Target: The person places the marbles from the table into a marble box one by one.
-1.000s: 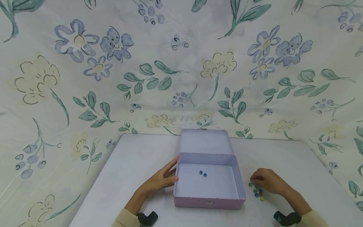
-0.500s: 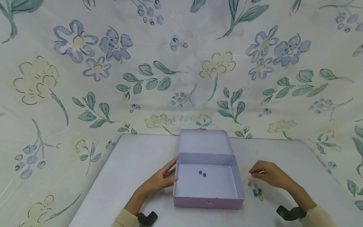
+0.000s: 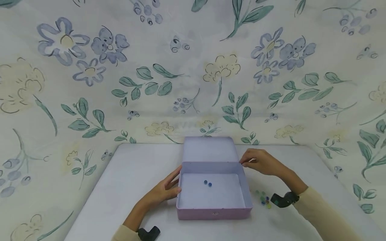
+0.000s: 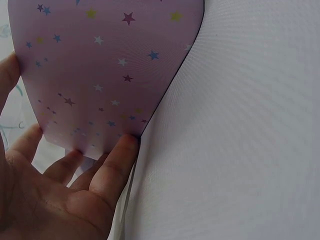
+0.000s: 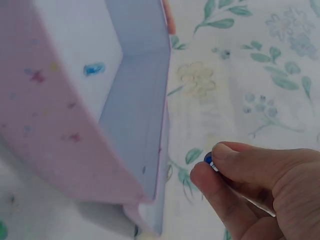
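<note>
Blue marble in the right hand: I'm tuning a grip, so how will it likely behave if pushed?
The marble looks round, so it would probably roll. Its glint suggests a smooth surface, perhaps slippery between the fingers.

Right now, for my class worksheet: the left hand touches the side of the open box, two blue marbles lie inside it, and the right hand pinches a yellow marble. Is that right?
Not quite: the pinched marble in the right hand is blue, as the right wrist view shows. The left hand does touch the side of the open box, and two blue marbles lie inside it.
</note>
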{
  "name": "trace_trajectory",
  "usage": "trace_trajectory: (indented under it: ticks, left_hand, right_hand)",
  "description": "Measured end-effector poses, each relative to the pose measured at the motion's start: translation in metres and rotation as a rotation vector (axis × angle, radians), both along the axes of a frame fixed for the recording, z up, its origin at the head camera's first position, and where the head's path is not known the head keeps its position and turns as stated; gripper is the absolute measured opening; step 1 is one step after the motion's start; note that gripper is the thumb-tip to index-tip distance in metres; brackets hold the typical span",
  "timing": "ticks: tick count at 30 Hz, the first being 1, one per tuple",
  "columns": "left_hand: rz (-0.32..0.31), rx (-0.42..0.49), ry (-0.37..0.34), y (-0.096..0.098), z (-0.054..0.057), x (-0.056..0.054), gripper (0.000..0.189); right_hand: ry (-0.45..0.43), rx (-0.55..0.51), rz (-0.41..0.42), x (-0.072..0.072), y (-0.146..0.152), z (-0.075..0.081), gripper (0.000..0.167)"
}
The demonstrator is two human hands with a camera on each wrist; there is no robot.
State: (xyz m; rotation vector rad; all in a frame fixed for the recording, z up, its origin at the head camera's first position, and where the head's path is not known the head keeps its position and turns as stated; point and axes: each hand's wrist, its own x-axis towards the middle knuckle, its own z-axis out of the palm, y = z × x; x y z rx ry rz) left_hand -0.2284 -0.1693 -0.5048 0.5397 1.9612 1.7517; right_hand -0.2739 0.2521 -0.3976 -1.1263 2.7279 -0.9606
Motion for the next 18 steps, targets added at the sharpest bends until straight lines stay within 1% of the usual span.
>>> trace_trajectory:
  ticks: [3, 8, 10, 16, 18]
  left_hand:
    - [0.003, -0.005, 0.005, -0.004, 0.0, 0.004, 0.08]
    - [-0.008, 0.004, 0.001, -0.002, 0.001, 0.004, 0.08]
    - [-0.003, 0.01, -0.006, -0.002, 0.001, 0.004, 0.081]
    - [0.006, 0.009, -0.011, -0.004, 0.002, 0.005, 0.082]
    - [0.009, 0.01, -0.014, -0.004, 0.002, 0.005, 0.081]
  right_hand:
    - [-0.02, 0.007, 0.043, -0.006, -0.022, 0.002, 0.015]
    - [-0.013, 0.036, 0.082, -0.011, -0.048, 0.008, 0.015]
    - [-0.019, 0.046, 0.101, -0.014, -0.059, 0.009, 0.014]
    - [-0.03, 0.079, 0.168, -0.022, -0.09, 0.003, 0.013]
    - [-0.017, 0.101, 0.19, -0.023, -0.098, -0.001, 0.012]
